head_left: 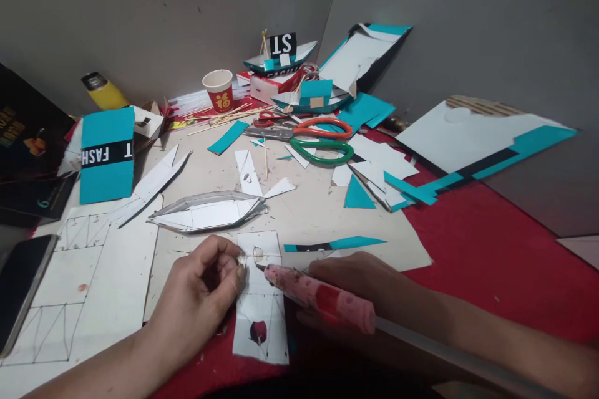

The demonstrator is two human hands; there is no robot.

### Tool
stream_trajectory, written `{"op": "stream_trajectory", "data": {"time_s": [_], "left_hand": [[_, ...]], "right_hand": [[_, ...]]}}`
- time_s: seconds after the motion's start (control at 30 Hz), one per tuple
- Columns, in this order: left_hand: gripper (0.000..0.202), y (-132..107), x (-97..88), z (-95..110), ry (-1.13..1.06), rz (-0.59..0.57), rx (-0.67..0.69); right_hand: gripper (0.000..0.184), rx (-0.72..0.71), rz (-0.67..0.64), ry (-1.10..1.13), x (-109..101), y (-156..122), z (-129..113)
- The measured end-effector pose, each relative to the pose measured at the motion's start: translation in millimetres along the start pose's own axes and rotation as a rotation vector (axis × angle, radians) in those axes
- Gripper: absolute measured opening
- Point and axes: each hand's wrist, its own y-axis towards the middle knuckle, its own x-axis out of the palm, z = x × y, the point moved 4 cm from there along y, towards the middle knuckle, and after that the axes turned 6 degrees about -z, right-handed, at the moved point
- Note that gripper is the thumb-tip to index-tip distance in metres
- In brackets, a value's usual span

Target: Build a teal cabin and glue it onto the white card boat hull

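Note:
My right hand (346,280) is wrapped round a pink glue gun (322,296), with a long translucent glue stick (435,349) trailing from its back. The nozzle points at a white cardboard strip (257,312), just below a glue-like spot near its upper end. A thin wooden stick (269,255) lies across the strip there. My left hand (206,280) pinches the left end of this stick at the strip's edge. A ragged hole shows the red surface through the strip's lower part. Just beyond lies a folded cardboard boat hull (210,212).
Scissors (322,131), thin sticks (224,117) and teal card scraps (360,193) lie beyond the hull. Two small finished-looking boats (281,62) and a paper cup (218,90) stand at the back. On the left are a phone (23,293) and a marked cardboard sheet (107,280).

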Motion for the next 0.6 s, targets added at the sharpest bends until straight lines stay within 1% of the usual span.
{"op": "stream_trajectory", "data": {"time_s": [0.13,0.3,0.47,0.53,0.6], "left_hand": [[0.010,0.6,-0.7,-2.5,0.010,0.001,-0.006],[0.009,2.7,-0.1,-4.6,0.040,0.001,-0.027],[0.009,3.5,1.1,-4.9,0.097,0.002,-0.032],[0.011,3.0,1.7,-4.0,0.152,-0.006,-0.032],[0.012,2.8,2.3,-1.0,0.244,-0.016,-0.003]], "right_hand": [[0.031,-0.004,-0.014,-0.028,4.4,-0.8,3.9],[0.033,-0.061,0.012,-0.077,8.3,-4.6,8.1],[0.050,-0.105,-0.016,-0.138,8.3,-10.9,7.8],[0.054,-0.114,-0.014,-0.137,9.7,-12.2,9.3],[0.058,-0.116,-0.005,-0.106,12.2,-12.2,12.1]]}}
